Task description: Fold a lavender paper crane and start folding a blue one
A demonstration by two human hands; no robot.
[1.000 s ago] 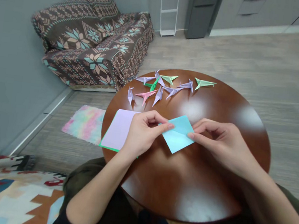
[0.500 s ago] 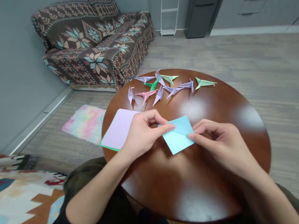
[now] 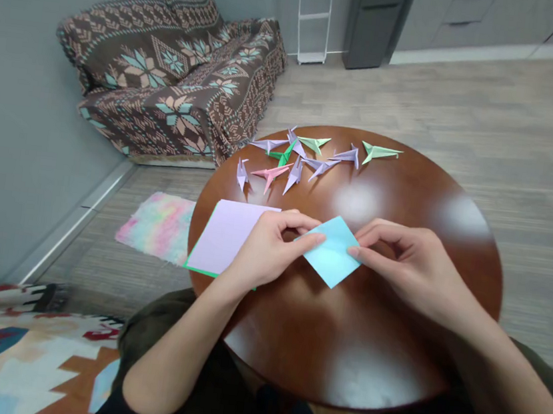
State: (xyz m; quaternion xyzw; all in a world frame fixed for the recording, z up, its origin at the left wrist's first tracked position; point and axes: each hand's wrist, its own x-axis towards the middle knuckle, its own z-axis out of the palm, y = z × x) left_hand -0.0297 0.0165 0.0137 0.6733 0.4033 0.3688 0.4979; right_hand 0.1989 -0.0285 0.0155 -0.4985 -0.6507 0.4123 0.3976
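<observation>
A light blue square of folded origami paper (image 3: 334,260) is held up over the round brown table (image 3: 330,348), one corner pointing toward me. My left hand (image 3: 280,241) pinches its left corner, thumb on top and fingers behind. The right corner is gripped by my right hand (image 3: 401,256) in the same way. Beneath my left wrist lies a stack of lilac paper sheets (image 3: 230,231) with a green edge showing. Beyond my hands stand several folded paper cranes, among them a pink crane (image 3: 271,177), a dark green crane (image 3: 282,157) and a light green crane (image 3: 378,153).
A sofa (image 3: 171,80) under a patterned cover stands past the table at the left. A fluffy pastel mat (image 3: 156,226) lies on the floor. Cabinets (image 3: 460,21) and a white rack (image 3: 314,17) line the far wall.
The light blue paper has turned slightly, its near corner shifting right. My left hand has moved a little to the right; the right hand stays nearly still.
</observation>
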